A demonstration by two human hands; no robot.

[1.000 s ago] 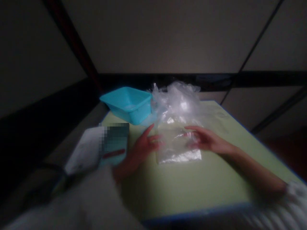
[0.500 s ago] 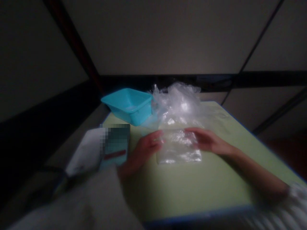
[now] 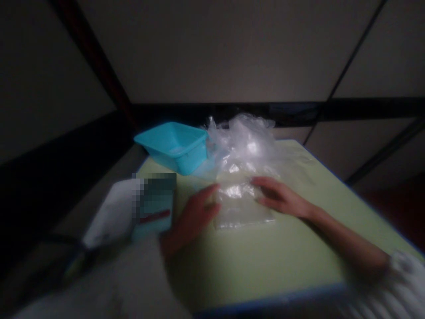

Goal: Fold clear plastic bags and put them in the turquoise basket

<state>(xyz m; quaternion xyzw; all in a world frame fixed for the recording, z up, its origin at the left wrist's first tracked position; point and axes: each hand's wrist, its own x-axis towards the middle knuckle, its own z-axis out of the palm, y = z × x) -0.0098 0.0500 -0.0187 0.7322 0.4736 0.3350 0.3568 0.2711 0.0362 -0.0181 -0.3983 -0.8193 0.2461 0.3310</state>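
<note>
A clear plastic bag (image 3: 244, 210) lies on the pale green table (image 3: 265, 261), its front edge toward me. My left hand (image 3: 199, 208) rests at the bag's left side, thumb and fingers apart, fingertips at its edge. On the right side, my right hand (image 3: 280, 197) has its fingers spread, with the fingertips on or just beside the bag's upper right part. Neither hand is closed round the plastic. Behind the bag rises a crumpled heap of clear plastic (image 3: 249, 137).
A turquoise basin (image 3: 192, 159) stands at the table's back left, touching the plastic heap. Left of my left hand are a teal box with a red stripe (image 3: 156, 226), partly pixelated, and a white object (image 3: 111, 212). A panelled wall (image 3: 226, 53) stands behind the table.
Both hands have loosened and their fingers have spread apart. The bag, earlier held between them, now lies flatter on the table. The view has shifted slightly.
</note>
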